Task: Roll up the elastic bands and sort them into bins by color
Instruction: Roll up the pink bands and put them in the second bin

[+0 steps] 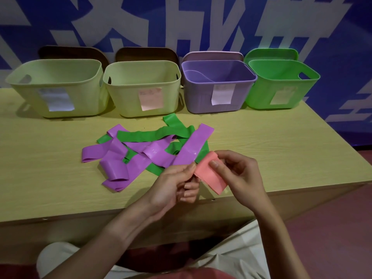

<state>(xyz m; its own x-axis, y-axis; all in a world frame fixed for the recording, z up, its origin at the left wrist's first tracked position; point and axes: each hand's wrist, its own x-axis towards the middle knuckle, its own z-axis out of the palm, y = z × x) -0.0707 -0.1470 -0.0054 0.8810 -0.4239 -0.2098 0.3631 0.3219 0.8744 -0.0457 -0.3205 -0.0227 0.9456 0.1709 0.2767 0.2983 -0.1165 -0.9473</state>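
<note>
Rolling is under way: your left hand (177, 178) and right hand (237, 174) both pinch the flat pink elastic band (209, 174). Next, finish the roll, then judge which labelled bin suits pink.

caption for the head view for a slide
Both hands roll a pink band before four bins.

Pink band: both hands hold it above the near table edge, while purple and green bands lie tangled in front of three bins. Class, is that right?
Not quite: the head view shows four bins, not three: two pale yellow-green bins, a purple bin and a green bin. The rest holds: the left hand and right hand hold the pink band, with purple bands and green bands tangled behind it.
</note>
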